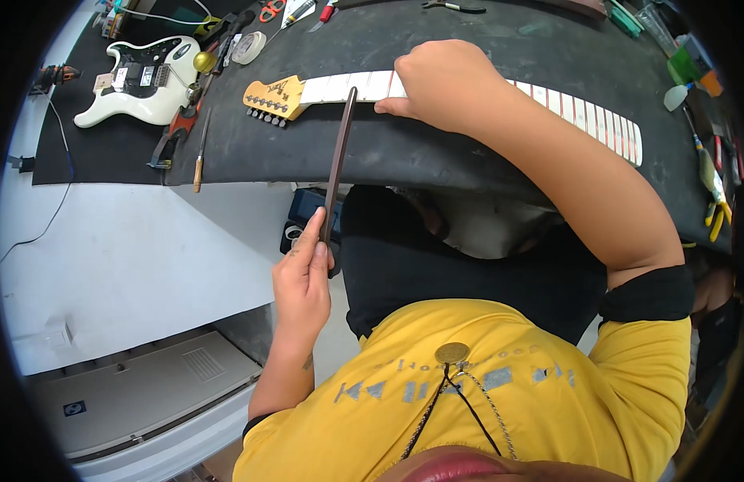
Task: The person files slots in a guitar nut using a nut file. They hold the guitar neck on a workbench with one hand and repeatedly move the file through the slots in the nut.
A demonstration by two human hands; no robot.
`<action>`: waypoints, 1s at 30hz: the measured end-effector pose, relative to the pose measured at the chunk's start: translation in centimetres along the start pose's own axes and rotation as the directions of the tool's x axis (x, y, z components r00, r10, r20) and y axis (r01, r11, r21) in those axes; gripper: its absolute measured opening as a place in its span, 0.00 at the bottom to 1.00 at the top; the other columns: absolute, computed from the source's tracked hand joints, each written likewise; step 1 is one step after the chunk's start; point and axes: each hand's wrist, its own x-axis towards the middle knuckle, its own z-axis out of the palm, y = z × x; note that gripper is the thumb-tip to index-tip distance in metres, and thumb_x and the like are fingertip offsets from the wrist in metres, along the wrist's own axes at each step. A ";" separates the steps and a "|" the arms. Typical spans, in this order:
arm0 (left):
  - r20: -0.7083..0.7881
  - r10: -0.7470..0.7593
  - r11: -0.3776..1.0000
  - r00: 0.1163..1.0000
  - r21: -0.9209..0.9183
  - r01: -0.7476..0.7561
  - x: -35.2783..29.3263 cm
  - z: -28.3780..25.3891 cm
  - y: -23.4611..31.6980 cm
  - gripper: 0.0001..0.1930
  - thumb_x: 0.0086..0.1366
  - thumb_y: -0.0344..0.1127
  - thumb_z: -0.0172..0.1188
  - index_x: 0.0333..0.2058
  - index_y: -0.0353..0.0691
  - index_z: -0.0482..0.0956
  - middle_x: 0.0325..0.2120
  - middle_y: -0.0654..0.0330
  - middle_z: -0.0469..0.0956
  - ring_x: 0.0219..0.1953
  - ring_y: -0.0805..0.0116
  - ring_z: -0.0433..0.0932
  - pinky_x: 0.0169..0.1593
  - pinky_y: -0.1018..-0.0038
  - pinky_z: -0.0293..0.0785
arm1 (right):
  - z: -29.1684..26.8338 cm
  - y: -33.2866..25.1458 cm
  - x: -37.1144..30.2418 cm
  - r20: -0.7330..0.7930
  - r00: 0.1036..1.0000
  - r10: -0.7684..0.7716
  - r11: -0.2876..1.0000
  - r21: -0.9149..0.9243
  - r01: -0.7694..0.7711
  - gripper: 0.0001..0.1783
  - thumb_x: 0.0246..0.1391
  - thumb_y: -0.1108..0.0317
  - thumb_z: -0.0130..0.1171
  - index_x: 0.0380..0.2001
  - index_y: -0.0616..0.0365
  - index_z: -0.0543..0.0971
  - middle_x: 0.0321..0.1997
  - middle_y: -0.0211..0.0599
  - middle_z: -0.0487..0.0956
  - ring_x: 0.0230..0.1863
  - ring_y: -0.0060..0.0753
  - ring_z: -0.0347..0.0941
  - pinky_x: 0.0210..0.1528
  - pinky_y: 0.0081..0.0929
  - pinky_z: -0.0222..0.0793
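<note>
Nearest the camera, a yellow shirt (pixel 549 418) with grey printed marks fills the near side of the scene, with a round pendant (pixel 451 353) hanging on cords over it. Beyond it, the left hand (pixel 304 277) pinches the near end of a long dark bar (pixel 338 161), thumb and forefinger laid along it. That bar points away, its far tip over the guitar neck (pixel 589 114) close to the headstock (pixel 275 98); whether the two touch I cannot tell.

The neck lies across the dark surface (pixel 259 157), headstock to the left, its pale face crossed by reddish lines. On it, the right hand (pixel 448 84) is closed over the middle, thumb at the near edge, the other fingertips hidden.

Far left on the surface sits a white guitar body (pixel 143 88), with a wooden-handled tool (pixel 198 173) to its right. Yellow-handled pliers (pixel 719 215) lie at the far right side.
</note>
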 end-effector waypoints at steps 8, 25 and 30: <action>0.171 -0.171 0.930 0.970 -0.296 0.216 2.5 -0.3 0.4 0.27 0.84 0.32 0.58 0.78 0.37 0.73 0.32 0.66 0.80 0.30 0.82 0.72 0.38 0.80 0.69 | -0.1 -1.1 -0.1 0.013 0.999 0.043 0.999 0.012 -0.044 0.30 0.65 0.39 0.71 0.30 0.60 0.91 0.29 0.47 0.88 0.37 0.52 0.90 0.42 0.45 0.87; 0.041 0.107 0.994 0.993 0.027 -0.108 1.8 0.9 -1.2 0.26 0.77 0.29 0.63 0.71 0.34 0.81 0.31 0.64 0.81 0.35 0.78 0.74 0.44 0.78 0.74 | 2.1 0.0 0.1 -0.112 0.993 0.036 0.999 0.042 -0.032 0.27 0.64 0.41 0.72 0.33 0.58 0.93 0.32 0.48 0.90 0.39 0.54 0.90 0.44 0.46 0.87; 0.025 0.101 0.987 0.995 0.126 -0.104 7.8 1.7 3.0 0.25 0.76 0.28 0.65 0.70 0.37 0.82 0.31 0.59 0.81 0.35 0.76 0.73 0.46 0.74 0.76 | 1.4 -0.7 0.2 -0.043 0.998 0.046 0.998 0.034 -0.045 0.27 0.65 0.42 0.72 0.32 0.58 0.93 0.31 0.48 0.90 0.39 0.54 0.90 0.45 0.47 0.86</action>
